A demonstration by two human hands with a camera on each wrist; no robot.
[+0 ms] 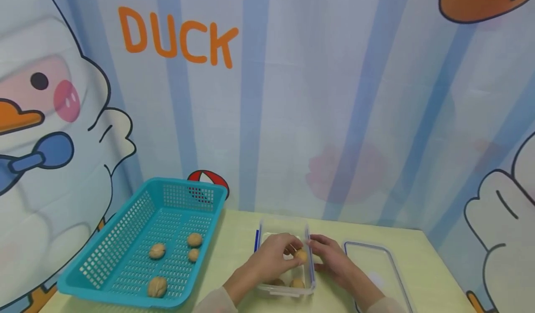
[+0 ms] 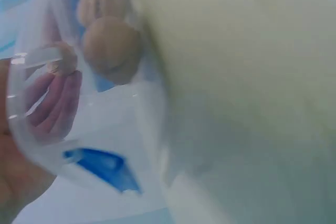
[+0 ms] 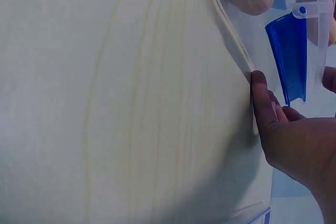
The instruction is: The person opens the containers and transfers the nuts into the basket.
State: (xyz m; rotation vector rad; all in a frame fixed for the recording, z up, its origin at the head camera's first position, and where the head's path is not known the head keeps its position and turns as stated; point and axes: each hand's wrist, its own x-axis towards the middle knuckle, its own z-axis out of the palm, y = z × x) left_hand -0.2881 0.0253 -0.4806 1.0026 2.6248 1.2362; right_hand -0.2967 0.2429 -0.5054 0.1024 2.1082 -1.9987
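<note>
A clear plastic food box [image 1: 288, 290] with blue side clips stands on the table, walnuts [image 2: 112, 51] lying in its bottom. My left hand [image 1: 277, 255] reaches in over the rim and pinches a walnut [image 1: 301, 256] between thumb and fingers. Through the box's clear wall, the left wrist view shows these fingers [image 2: 52, 100] around that walnut. On the box's right side, my right hand [image 1: 334, 259] rests its extended fingertips against the outer wall. In the right wrist view these fingers [image 3: 264, 100] lie low by the tabletop, beside a hanging blue clip [image 3: 291, 56].
A turquoise perforated basket [image 1: 125, 299] at the left holds several walnuts [image 1: 157, 286]. Flat on the table to the right lies a clear lid [image 1: 378, 248] with a blue-grey rim. Behind the table [image 1: 238, 238] hangs a striped curtain [image 1: 288, 118] with duck pictures.
</note>
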